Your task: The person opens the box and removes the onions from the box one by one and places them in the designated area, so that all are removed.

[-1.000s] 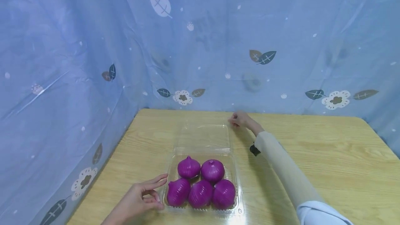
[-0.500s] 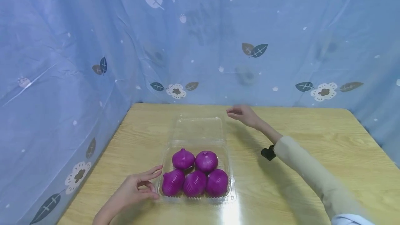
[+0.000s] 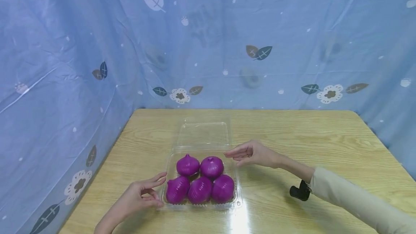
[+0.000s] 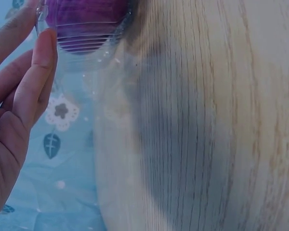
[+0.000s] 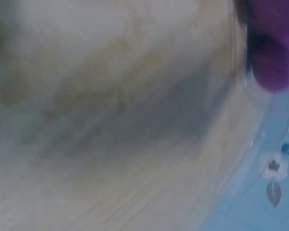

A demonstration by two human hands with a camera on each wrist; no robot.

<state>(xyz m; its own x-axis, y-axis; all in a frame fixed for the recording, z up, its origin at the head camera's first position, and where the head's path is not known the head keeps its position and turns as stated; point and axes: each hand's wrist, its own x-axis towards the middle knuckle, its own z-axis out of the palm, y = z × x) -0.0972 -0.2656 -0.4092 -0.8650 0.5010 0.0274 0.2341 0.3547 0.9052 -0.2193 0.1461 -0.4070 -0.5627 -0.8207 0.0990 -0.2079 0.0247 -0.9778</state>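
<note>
A clear plastic clamshell container [image 3: 238, 194] sits on the table with its lid [image 3: 203, 134] laid back, away from me. Several purple onions [image 3: 200, 190] lie in its base in two rows. At the container's left side, my left hand [image 3: 138, 198] pinches the rim between thumb and fingers; the left wrist view shows the fingertips [image 4: 45, 43] at the clear edge beside an onion [image 4: 89, 21]. My right hand [image 3: 255, 154] is held by the back right edge, fingers extended and loosely bent, holding nothing. Only a sliver of that hand shows in the right wrist view.
The wooden table [image 3: 308, 143] stretches to the right of the container. A blue patterned curtain [image 3: 208, 39] hangs behind it and along the left side. A black wrist camera [image 3: 300, 191] hangs below the right sleeve.
My right hand has let go beside the lid's far right corner, risen, and come back toward me to the base's right edge. The left hand stays on the rim; the head view shifted slightly.
</note>
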